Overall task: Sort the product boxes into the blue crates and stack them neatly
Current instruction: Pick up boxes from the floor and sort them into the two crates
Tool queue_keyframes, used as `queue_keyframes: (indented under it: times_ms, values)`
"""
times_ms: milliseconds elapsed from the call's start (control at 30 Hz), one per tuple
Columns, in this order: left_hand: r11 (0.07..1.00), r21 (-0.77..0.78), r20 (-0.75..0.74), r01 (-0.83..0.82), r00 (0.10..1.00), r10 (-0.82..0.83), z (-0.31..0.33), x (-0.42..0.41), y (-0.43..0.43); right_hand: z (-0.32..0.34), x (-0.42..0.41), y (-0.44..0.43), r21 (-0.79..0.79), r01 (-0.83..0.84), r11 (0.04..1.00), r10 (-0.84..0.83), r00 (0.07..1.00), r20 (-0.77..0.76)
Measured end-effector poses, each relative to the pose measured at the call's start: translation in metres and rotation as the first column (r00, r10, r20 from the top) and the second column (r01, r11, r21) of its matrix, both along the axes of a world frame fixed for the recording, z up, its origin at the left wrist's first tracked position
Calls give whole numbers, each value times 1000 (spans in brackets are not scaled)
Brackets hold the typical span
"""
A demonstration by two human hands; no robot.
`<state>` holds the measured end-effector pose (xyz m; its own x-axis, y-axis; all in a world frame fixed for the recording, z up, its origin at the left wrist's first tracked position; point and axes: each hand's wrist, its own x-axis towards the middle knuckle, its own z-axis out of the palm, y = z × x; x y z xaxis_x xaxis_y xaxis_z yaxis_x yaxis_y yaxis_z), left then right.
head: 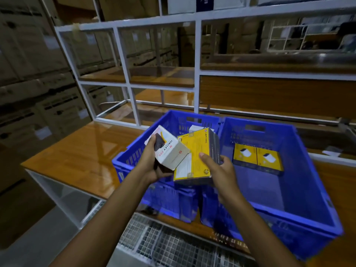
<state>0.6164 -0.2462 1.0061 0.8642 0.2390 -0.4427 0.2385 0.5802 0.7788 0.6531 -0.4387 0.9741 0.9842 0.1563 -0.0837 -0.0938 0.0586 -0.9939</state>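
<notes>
Head view: two blue crates sit side by side, touching, on a wooden table (77, 151). The left crate (133, 153) lies at about 7 o'clock from the picture's middle and the right crate (300, 170) at about 4 o'clock.

The left hand (152, 162) is above the left crate. It grips a white box (171, 151) marked HALLEY 20K from below, thumb on the box's upper face and fingers curled under. At 3 o'clock of it, the right hand (223, 168) holds a yellow box (194, 157) marked LAPCARE. Its thumb presses the printed face and its fingers wrap behind. The white box overlaps the yellow one's left edge, and both are tilted.

Two more yellow boxes (269, 158) lie flat and touching inside the right crate, at the 10 o'clock part of its floor.

A white shelf frame (127, 74) stands at 12 o'clock, cardboard cartons (28, 74) at 9 o'clock and wire mesh (163, 245) at 6 o'clock
</notes>
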Motion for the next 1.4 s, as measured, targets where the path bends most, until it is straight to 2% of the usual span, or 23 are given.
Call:
queue_keyframes:
  times_ms: [67, 133, 200, 267, 367, 433, 533, 667, 800, 1000, 1133, 1300, 1400]
  values:
    - [998, -49, -23, -25, 999, 24, -5, 16, 13, 3, 11, 8, -43, 45, 998, -46, 999, -9]
    - [980, -175, -23, -93, 996, 91, -13, 28, 24, 4, 21, 16, -60, 85, 995, -86, 996, -7]
    - [920, -354, 21, -166, 983, 185, -21, 38, 28, 9, 30, 23, -68, 118, 991, -118, 993, 0]
    - [871, -457, 61, -178, 971, 231, -30, 47, 28, 15, 38, 31, -82, 152, 985, -151, 988, 14]
    - [851, -519, 69, -76, 989, 131, -39, 58, 26, 14, 49, 39, -86, 204, 975, -203, 979, 18]
    - [891, -454, 63, 24, 998, 5, -40, 64, 29, 12, 54, 43, -93, 239, 967, -239, 971, 15]
    - [977, -163, 35, 140, 990, -136, -36, 75, 27, 8, 56, 44, -62, 265, 962, -265, 964, 11]
    - [964, 98, 13, 249, 968, -251, -30, 90, 15, 7, 55, 41, -81, 285, 955, -286, 958, -3]
    - [910, 276, 25, 310, 944, -329, -23, 101, -10, 13, 54, 24, -87, 334, 938, -339, 940, -44]
    - [828, 435, 128, 354, 886, -445, -19, 134, -56, 15, 58, -21, 95, 394, 914, -355, 891, -281]
    - [722, 542, 91, 430, 824, -559, -22, 148, -91, 11, 60, -53, 64, 415, 907, -361, 848, -388]
    - [576, 646, -25, 501, 768, -640, -34, 165, -134, 9, 74, -84, -35, 437, 899, -415, 819, -396]
    - [567, 681, -42, 464, 798, -602, -39, 171, -152, 7, 85, -98, -78, 474, 877, -471, 818, -331]
